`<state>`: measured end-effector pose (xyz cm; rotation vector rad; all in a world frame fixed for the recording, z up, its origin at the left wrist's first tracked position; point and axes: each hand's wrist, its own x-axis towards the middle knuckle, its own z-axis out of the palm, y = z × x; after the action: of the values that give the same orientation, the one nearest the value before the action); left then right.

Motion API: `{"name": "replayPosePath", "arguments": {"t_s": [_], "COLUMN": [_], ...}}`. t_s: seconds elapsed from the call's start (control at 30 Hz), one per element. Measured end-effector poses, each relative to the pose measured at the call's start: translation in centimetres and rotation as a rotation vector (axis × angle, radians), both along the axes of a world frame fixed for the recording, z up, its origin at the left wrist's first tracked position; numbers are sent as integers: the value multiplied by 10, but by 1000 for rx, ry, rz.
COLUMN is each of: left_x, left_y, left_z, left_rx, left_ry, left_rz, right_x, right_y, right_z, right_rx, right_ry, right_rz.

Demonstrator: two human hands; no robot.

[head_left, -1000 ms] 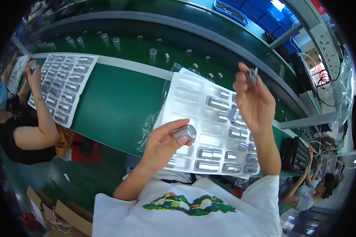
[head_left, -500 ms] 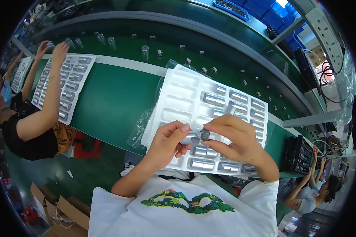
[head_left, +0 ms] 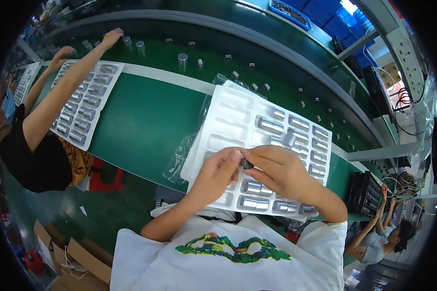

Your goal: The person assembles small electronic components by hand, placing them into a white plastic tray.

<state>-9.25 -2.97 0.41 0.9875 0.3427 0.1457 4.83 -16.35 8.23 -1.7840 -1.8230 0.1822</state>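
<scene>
My left hand (head_left: 218, 173) and my right hand (head_left: 281, 169) meet fingertip to fingertip over the tray's near half, both closed. Between them shows a small dark grey block-like part (head_left: 246, 164), pinched by my right thumb and fingers. The silvery metal cylinder in my left hand is now almost wholly hidden behind the fingers. Below lies a white moulded tray (head_left: 228, 116), with silvery cylinders (head_left: 270, 125) lying on their sides in its middle and right pockets. One cylinder (head_left: 290, 138) rests tilted across others. Several pockets on the left hold nothing.
Small metal parts (head_left: 235, 74) and an upright cylinder (head_left: 182, 60) stand on the green strip beyond the tray. To the left, a co-worker reaches over another filled tray (head_left: 93, 106). A black crate (head_left: 364, 191) stands at right, near another person. Clear plastic film (head_left: 179, 157) edges my tray.
My right hand has brought the dark part up against my left fingertips, closing the gap between the hands. The co-worker's hand at left has reached farther right toward the standing cylinders.
</scene>
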Motion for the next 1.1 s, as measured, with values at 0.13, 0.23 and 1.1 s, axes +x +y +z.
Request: {"name": "replayPosePath", "arguments": {"t_s": [0.13, 0.23, 1.1], "left_x": [-7, -10, -39], "left_y": [7, 22, 62], "left_z": [9, 8, -10], "left_rx": [271, 167, 1237], "left_ry": [-41, 19, 26], "left_rz": [-32, -41, -64], "right_x": [-8, -10, 109], "right_y": [14, 35, 325], "right_z": [17, 0, -122], "right_rx": [-116, 109, -441], "right_ry": [0, -128, -531], "right_rz": [-46, 88, -360]}}
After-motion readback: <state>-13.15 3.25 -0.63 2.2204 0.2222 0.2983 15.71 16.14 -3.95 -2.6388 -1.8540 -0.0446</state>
